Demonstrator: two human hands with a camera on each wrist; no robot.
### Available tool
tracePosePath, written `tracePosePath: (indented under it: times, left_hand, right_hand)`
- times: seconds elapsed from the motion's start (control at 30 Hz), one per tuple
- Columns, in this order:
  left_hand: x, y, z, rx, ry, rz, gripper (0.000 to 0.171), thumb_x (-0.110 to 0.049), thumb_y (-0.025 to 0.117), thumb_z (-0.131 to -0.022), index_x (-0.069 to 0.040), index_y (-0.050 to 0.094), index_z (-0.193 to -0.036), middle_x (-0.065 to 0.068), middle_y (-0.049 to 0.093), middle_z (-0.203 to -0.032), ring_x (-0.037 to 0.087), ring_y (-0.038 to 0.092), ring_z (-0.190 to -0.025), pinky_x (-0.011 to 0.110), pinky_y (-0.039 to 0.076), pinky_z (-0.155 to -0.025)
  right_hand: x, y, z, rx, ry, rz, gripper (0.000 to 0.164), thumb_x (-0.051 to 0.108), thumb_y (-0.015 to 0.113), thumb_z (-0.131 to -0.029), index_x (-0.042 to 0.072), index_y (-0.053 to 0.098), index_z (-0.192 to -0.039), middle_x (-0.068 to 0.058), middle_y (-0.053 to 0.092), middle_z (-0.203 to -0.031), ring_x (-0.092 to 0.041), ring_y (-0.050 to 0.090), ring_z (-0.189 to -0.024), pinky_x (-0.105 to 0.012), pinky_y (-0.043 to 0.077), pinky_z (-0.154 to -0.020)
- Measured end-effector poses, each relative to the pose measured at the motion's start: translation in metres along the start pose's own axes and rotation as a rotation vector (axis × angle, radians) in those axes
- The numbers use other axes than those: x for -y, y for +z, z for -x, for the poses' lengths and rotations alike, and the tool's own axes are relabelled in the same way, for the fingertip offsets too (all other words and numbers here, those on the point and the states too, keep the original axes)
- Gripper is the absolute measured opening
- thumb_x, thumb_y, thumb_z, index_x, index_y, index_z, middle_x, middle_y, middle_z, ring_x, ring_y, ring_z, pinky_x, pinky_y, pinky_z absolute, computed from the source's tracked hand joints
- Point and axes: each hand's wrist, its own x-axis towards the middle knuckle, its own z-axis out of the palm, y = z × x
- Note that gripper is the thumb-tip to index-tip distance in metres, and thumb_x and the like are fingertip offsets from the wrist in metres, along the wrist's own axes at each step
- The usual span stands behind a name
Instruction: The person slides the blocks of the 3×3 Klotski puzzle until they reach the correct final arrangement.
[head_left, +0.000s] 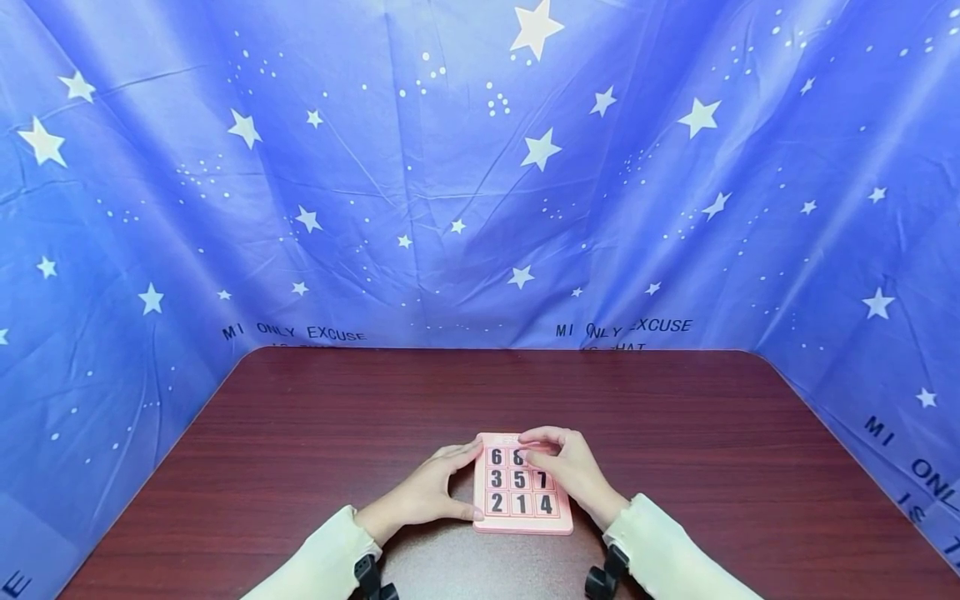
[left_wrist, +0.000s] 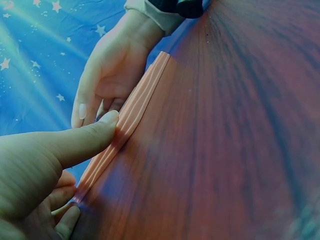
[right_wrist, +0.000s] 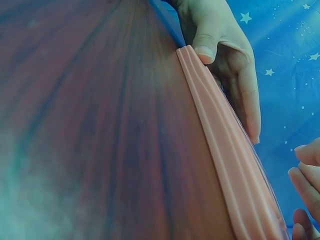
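A pink number slide puzzle lies on the table, its black-numbered tiles facing up. The rows I can read are 6 and 8, then 3, 5, 7, then 2, 1, 4. My left hand holds the puzzle's left side, thumb at the lower corner and fingers at the upper one. Over the top right part is my right hand, thumb and forefinger loosely bent above the tiles, hiding the top right cell. The right wrist view shows the puzzle's ridged edge; whether the right fingertips touch a tile, I cannot tell.
The dark red wood-grain table has rounded far corners. A blue cloth with white stars and printed lettering hangs behind it and along both sides. Black wrist devices sit at the white sleeves.
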Motion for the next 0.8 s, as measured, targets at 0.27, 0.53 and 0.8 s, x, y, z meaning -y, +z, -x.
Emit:
tracePosePath:
  times: [0.27, 0.53, 0.8]
  left_hand:
    - [-0.0001, -0.0001, -0.0005, 0.008, -0.014, -0.007, 0.094, -0.035, 0.082, -0.069, -0.001, 0.036, -0.143, 0.009, 0.033, -0.151, 0.027, 0.035, -0.132, 0.047, 0.029, -0.108]
    - [0.0, 0.0002, -0.0006, 0.007, -0.018, -0.02, 0.094, -0.035, 0.083, -0.068, -0.002, 0.036, -0.144, 0.008, 0.034, -0.151, 0.026, 0.036, -0.131, 0.046, 0.029, -0.108]
    - [0.0003, -0.0003, -0.0002, 0.007, -0.01, -0.016, 0.094, -0.034, 0.082, -0.069, -0.001, 0.036, -0.143, 0.008, 0.033, -0.151, 0.027, 0.035, -0.131, 0.047, 0.029, -0.108]
  right_hand:
    - [-0.0013, 0.0008, -0.0025, 0.034, -0.016, 0.031, 0.024, 0.004, 0.071, -0.078, -0.001, 0.069, -0.101, -0.014, 0.071, -0.095, -0.011, 0.065, -0.078, -0.019, 0.05, -0.07]
    - [-0.0044, 0.0032, -0.007, -0.021, -0.019, 0.175, 0.023, 0.009, 0.075, -0.073, 0.016, 0.074, -0.095, 0.0, 0.066, -0.091, -0.016, 0.045, -0.086, -0.027, 0.037, -0.076]
    - [-0.0065, 0.0076, -0.0062, -0.037, -0.048, 0.249, 0.024, 0.011, 0.075, -0.072, 0.022, 0.074, -0.093, 0.002, 0.06, -0.091, -0.015, 0.045, -0.087, -0.029, 0.039, -0.077]
